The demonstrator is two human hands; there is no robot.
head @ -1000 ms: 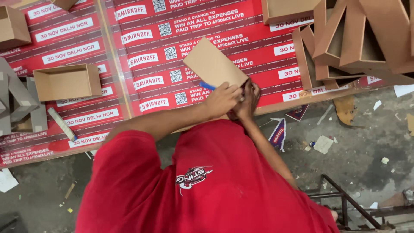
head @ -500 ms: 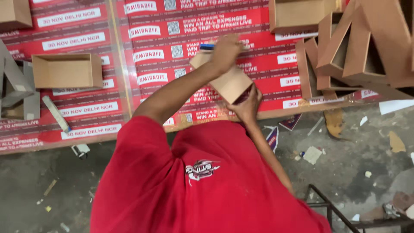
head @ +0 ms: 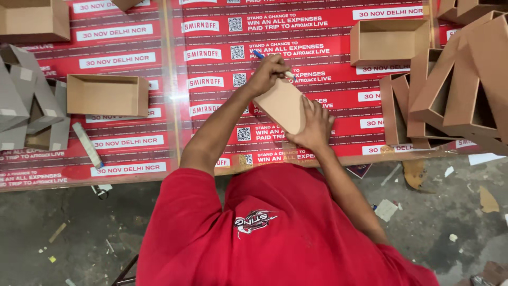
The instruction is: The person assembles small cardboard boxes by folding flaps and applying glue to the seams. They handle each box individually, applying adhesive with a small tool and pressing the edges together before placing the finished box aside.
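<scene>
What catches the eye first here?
A person in a red shirt leans over a table of red printed posters. The left hand holds a blue pen at a cardboard piece that the right hand presses flat; open brown boxes stand at both sides.

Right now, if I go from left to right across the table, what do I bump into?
Grey folded cardboard shapes → open brown box → left hand holding a blue pen → right hand pressing a flat cardboard piece → tipped brown boxes.
</scene>
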